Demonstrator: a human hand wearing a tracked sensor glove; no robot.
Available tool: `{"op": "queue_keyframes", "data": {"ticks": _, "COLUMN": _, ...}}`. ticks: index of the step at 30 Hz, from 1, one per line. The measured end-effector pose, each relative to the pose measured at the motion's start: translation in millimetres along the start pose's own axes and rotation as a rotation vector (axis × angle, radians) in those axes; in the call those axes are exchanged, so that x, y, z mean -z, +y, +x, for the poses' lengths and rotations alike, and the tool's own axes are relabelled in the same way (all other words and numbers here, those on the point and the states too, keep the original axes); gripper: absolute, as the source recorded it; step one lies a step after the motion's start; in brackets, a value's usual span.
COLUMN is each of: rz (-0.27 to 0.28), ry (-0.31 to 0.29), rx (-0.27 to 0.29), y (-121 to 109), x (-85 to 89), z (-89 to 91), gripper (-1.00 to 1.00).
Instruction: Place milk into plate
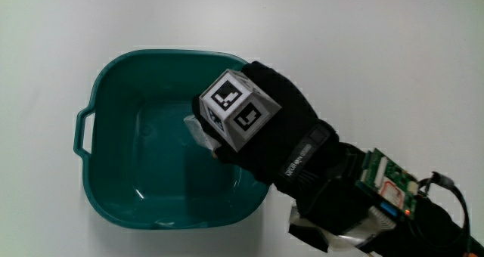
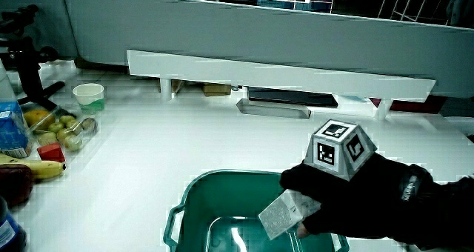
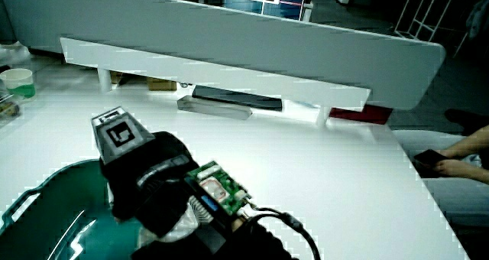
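Note:
A teal basin (image 1: 113, 174) with handles serves as the plate; it shows in both side views (image 2: 194, 200) (image 3: 53, 206). The gloved hand (image 1: 265, 132) with its patterned cube reaches over the basin's rim and is shut on a small pale milk carton (image 1: 200, 130). In a side view the carton (image 2: 281, 213) hangs tilted inside the basin, held above its floor by the hand (image 2: 348, 193). The hand (image 3: 145, 176) hides the carton in a side view.
Beside the basin in a side view lie a banana and fruit (image 2: 44, 159), a red block (image 2: 50, 151) and a small cup (image 2: 89, 95). A low white shelf (image 2: 281, 78) and a grey partition (image 2: 296, 37) close off the table.

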Motion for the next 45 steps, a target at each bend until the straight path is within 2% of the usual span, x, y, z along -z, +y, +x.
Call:
{"op": "queue_keyframes", "data": {"ticks": 8, "rz": -0.063, "ry": -0.004, "rx": -0.008, "y": 19.5, "x": 15.7, "z": -10.8, "gripper": 0.0}}
{"op": "queue_keyframes", "data": {"ticks": 12, "rz": -0.122, "ry": -0.005, "rx": -0.022, "y": 29.0, "x": 24.6, "z": -14.1, "gripper": 0.0}}
{"op": "queue_keyframes", "data": {"ticks": 15, "rz": -0.151, "ry": -0.011, "rx": -0.013, "y": 34.7, "x": 29.2, "z": -14.8, "gripper": 0.0}}
{"op": "queue_keyframes", "data": {"ticks": 18, "rz": -0.206, "ry": -0.013, "rx": 0.002, "y": 42.2, "x": 35.7, "z": -13.1, "gripper": 0.0}}
{"op": "queue_keyframes", "data": {"ticks": 20, "rz": -0.23, "ry": -0.007, "rx": 0.016, "y": 42.9, "x": 33.6, "z": -10.9, "gripper": 0.0}}
{"op": "queue_keyframes", "data": {"ticks": 32, "rz": -0.23, "ry": -0.041, "rx": 0.032, "y": 46.3, "x": 35.9, "z": -13.2, "gripper": 0.0}}
{"op": "queue_keyframes", "data": {"ticks": 36, "rz": -0.195, "ry": -0.043, "rx": 0.038, "y": 42.9, "x": 35.5, "z": -10.6, "gripper": 0.0}}
{"op": "queue_keyframes", "data": {"ticks": 43, "rz": -0.137, "ry": -0.015, "rx": 0.023, "y": 29.8, "x": 28.1, "z": -7.5, "gripper": -0.35}}
{"op": "queue_keyframes", "data": {"ticks": 45, "rz": -0.097, "ry": -0.002, "rx": 0.013, "y": 23.2, "x": 25.1, "z": -7.5, "gripper": -0.45}}
